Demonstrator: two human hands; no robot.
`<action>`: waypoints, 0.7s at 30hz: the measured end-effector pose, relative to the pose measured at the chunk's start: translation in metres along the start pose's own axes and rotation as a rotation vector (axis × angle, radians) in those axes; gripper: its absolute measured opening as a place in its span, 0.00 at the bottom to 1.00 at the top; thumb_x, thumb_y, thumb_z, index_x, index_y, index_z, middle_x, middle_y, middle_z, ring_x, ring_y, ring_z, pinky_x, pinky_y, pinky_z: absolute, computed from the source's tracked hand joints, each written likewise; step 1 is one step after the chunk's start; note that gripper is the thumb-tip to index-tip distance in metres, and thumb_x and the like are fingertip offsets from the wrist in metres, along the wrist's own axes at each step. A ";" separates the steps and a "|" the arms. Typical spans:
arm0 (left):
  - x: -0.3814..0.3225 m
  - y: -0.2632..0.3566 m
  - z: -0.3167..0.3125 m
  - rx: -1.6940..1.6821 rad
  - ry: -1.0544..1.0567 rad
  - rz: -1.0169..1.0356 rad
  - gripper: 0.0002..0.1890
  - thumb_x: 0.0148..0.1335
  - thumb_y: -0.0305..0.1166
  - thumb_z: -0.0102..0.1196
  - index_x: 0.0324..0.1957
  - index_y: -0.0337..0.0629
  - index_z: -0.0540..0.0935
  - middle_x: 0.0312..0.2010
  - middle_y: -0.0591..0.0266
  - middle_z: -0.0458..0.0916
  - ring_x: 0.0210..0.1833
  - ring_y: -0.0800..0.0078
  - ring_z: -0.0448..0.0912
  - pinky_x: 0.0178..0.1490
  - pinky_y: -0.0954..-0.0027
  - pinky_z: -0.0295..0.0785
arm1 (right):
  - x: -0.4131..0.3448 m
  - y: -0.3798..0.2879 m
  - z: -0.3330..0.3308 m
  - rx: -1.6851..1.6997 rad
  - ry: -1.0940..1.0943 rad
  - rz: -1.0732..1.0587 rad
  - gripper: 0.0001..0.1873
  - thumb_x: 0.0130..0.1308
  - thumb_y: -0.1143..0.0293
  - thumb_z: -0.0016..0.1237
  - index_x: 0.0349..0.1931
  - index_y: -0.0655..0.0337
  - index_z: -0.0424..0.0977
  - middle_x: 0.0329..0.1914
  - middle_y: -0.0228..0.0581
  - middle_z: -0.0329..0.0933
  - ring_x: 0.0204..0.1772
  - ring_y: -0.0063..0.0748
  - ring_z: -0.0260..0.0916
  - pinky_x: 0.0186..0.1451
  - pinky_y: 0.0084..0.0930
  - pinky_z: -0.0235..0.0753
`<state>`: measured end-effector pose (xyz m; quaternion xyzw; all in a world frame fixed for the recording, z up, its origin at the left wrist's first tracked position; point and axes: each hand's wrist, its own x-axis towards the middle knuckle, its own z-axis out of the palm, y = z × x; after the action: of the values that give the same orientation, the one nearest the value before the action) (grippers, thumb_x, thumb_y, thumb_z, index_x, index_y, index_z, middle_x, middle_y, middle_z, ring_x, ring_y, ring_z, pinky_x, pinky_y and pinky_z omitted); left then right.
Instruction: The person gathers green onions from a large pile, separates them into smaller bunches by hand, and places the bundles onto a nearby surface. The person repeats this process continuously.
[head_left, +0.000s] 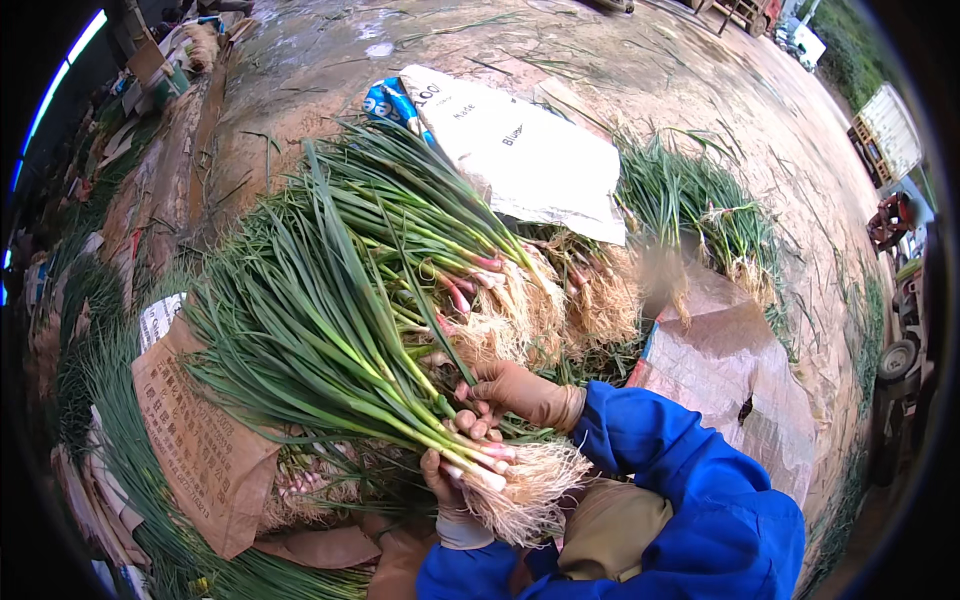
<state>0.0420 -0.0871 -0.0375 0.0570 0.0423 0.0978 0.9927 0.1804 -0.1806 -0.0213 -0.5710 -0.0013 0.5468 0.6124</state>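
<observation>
My left hand (448, 491) wears a thin glove and grips a bunch of green garlic (390, 401) near its pale pink-white bulbs. The bunch's long leaves fan to the upper left, and its roots (529, 487) hang to the right, over my lap. Just above the bulbs is my gloved right hand (521, 394), thumb and forefinger pinched on a long green leaf (439, 326). Some fingertips between the two hands overlap, and I cannot tell which hand they belong to. Beyond lies a heap of green garlic (420, 206), its roots to the right.
A white printed sack (517, 146) covers part of the heap. A brown paper sack (202, 435) lies at left over more garlic. At right, a worn woven sack (735, 367) lies near another garlic pile (690, 199). A person (891, 221) and vehicles appear at far right.
</observation>
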 end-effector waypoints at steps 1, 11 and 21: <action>-0.006 0.005 0.003 -0.095 -0.077 0.016 0.23 0.62 0.49 0.53 0.52 0.44 0.69 0.51 0.64 0.69 0.53 0.69 0.68 0.65 0.54 0.60 | -0.015 0.000 -0.010 -0.185 -0.164 0.047 0.10 0.69 0.65 0.47 0.41 0.63 0.75 0.21 0.29 0.72 0.25 0.21 0.72 0.27 0.19 0.74; 0.014 0.021 0.004 0.019 -0.018 -0.112 0.33 0.60 0.57 0.49 0.59 0.44 0.64 0.45 0.63 0.70 0.48 0.66 0.70 0.56 0.53 0.65 | -0.012 -0.028 -0.108 -1.006 0.863 -0.464 0.17 0.61 0.63 0.52 0.48 0.59 0.73 0.36 0.46 0.79 0.39 0.47 0.77 0.43 0.35 0.75; 0.027 0.006 0.014 0.279 0.226 0.001 0.35 0.61 0.57 0.44 0.64 0.46 0.65 0.65 0.45 0.63 0.68 0.49 0.61 0.67 0.44 0.58 | -0.071 -0.022 -0.020 -0.569 0.070 -0.525 0.11 0.65 0.69 0.52 0.45 0.63 0.73 0.38 0.39 0.79 0.45 0.30 0.76 0.50 0.27 0.74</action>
<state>0.0691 -0.0773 -0.0248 0.1826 0.1667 0.0973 0.9641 0.1792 -0.2365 0.0313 -0.7167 -0.2780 0.3294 0.5482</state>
